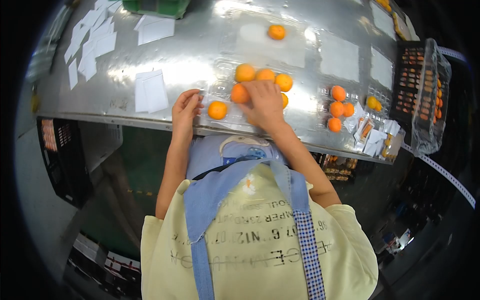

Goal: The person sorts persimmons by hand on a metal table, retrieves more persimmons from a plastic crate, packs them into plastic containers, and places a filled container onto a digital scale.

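Note:
My right hand (265, 102) is closed on an orange (240, 93) above a clear plastic tray (231, 114). More oranges sit close around that hand, including one (245, 72) just beyond it and another (283, 82) to its right. Left of the held fruit, a single orange (217, 110) rests near the table's front edge. My left hand (186, 109) is beside the tray's left side, its fingers curled together. Whatever those fingers may pinch is too small to make out. Part of the tray and some fruit are hidden under my right hand.
White cards (151, 91) lie on the metal table (195, 45), with more scattered at the far left. A green crate (156, 7) stands at the back. Several oranges (336, 108) sit in clear packaging at right, near a black crate (410, 75) with plastic lining.

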A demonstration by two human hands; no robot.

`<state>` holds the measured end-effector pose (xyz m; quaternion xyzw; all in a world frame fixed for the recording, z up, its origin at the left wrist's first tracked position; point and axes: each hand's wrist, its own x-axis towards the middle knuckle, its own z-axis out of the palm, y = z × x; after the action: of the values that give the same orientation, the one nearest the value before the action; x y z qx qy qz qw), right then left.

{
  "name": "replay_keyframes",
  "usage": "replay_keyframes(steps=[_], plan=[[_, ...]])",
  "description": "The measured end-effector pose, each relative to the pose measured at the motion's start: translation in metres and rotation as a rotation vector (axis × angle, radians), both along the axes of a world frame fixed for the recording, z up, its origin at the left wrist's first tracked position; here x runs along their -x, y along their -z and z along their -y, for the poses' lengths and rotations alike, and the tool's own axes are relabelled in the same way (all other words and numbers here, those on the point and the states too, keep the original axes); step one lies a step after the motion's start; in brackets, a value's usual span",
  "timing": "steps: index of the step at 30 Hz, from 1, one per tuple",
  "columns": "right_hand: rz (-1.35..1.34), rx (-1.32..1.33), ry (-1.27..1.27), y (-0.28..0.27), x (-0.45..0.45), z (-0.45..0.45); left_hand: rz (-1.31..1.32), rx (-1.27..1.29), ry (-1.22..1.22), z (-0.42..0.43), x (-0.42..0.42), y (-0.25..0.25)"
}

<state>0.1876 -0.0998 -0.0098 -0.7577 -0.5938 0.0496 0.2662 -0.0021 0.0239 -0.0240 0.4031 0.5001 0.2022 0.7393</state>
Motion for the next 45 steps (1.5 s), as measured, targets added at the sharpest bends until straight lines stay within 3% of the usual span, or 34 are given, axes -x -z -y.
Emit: replay_keyframes(steps=[9, 14, 19, 22, 26, 29, 33, 36, 41, 45], plan=[[-0.089, -0.066, 0.086, -0.019, -0.019, 0.015, 0.026, -0.008, -0.004, 0.003, 0.000, 0.007], [0.075, -0.131, 0.467, -0.017, -0.117, 0.085, 0.028, -0.010, -0.011, 0.001, 0.005, 0.013], [0.223, 0.311, 0.828, -0.017, -0.181, 0.144, -0.009, -0.013, 0.024, 0.004, -0.002, 0.009], [0.034, 0.565, 0.830, -0.020, -0.191, 0.144, 0.000, -0.024, 0.048, 0.006, -0.006, 0.008], [0.001, 0.544, 0.860, -0.024, -0.189, 0.135, 0.003, -0.028, 0.035, 0.006, -0.002, 0.007], [0.039, 0.359, 0.877, -0.023, -0.185, 0.141, -0.022, -0.050, 0.028, 0.006, 0.003, 0.004], [-0.143, -0.135, 0.683, -0.049, -0.145, 0.122, -0.053, -0.128, 0.124, 0.009, -0.005, -0.011], [-0.221, -0.273, 0.339, -0.075, -0.098, 0.093, 0.089, -0.152, 0.330, 0.020, -0.033, -0.049], [-0.284, -0.336, 0.001, -0.084, -0.041, 0.057, 0.327, -0.144, 0.559, 0.046, -0.074, -0.094], [-0.356, -0.323, -0.026, -0.085, -0.017, 0.045, 0.439, 0.043, 0.459, 0.054, -0.080, -0.095]])
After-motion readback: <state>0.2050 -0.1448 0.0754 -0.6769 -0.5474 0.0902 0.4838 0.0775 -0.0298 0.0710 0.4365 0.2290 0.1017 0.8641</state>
